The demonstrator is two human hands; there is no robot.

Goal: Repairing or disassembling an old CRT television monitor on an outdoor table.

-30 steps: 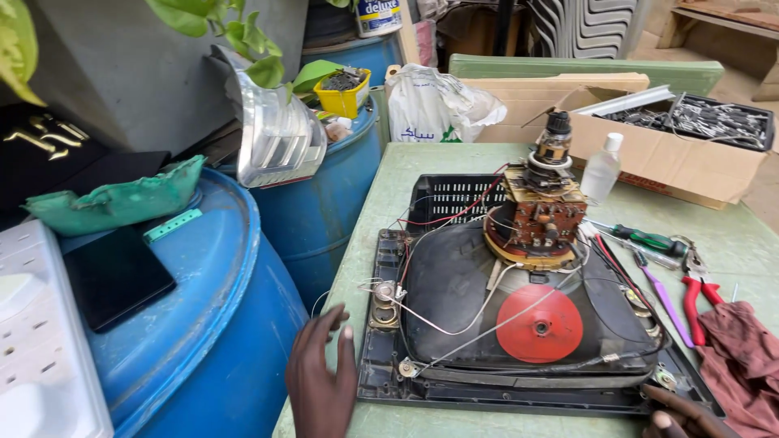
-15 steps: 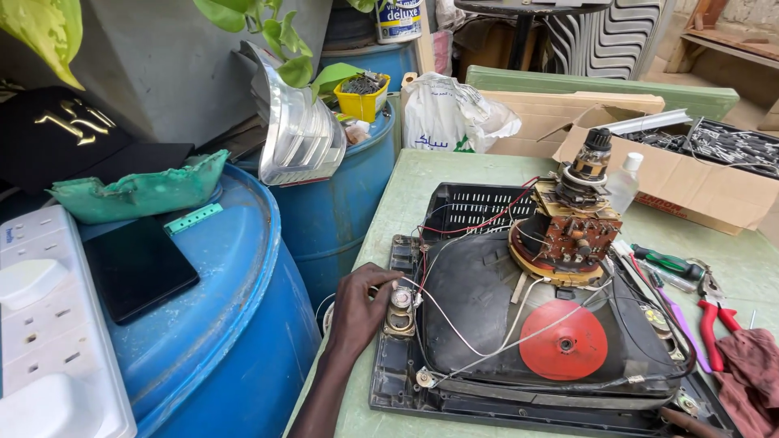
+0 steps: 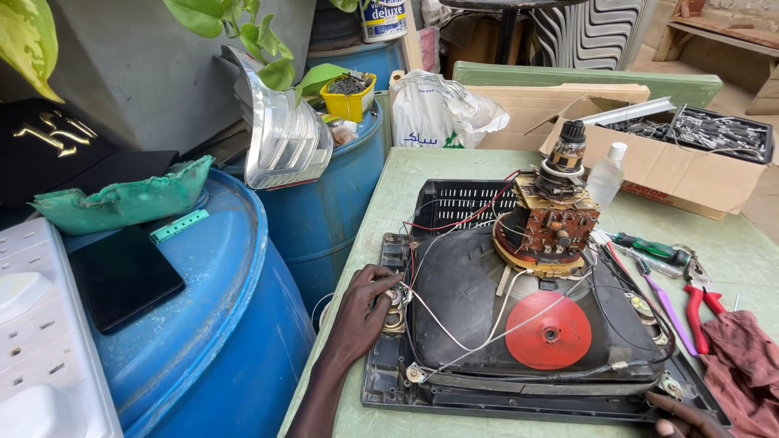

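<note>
A black picture tube lies face down in its dark frame on a green table. It carries a red round cap, loose white and red wires, and a copper coil with a small circuit board on its neck. My left hand rests on the frame's left edge, its fingers closed around a small speaker. Only the fingertips of my right hand show, lying on the frame's bottom right corner; I cannot tell whether they grip anything.
Blue barrels stand left of the table, one bearing a black phone and a white power strip. Screwdrivers, red pliers and a maroon rag lie at the right. A clear bottle and a cardboard box of parts stand behind.
My left hand has moved up from the table's near edge onto the frame's left side and closed on the small speaker. The camera has moved closer.
</note>
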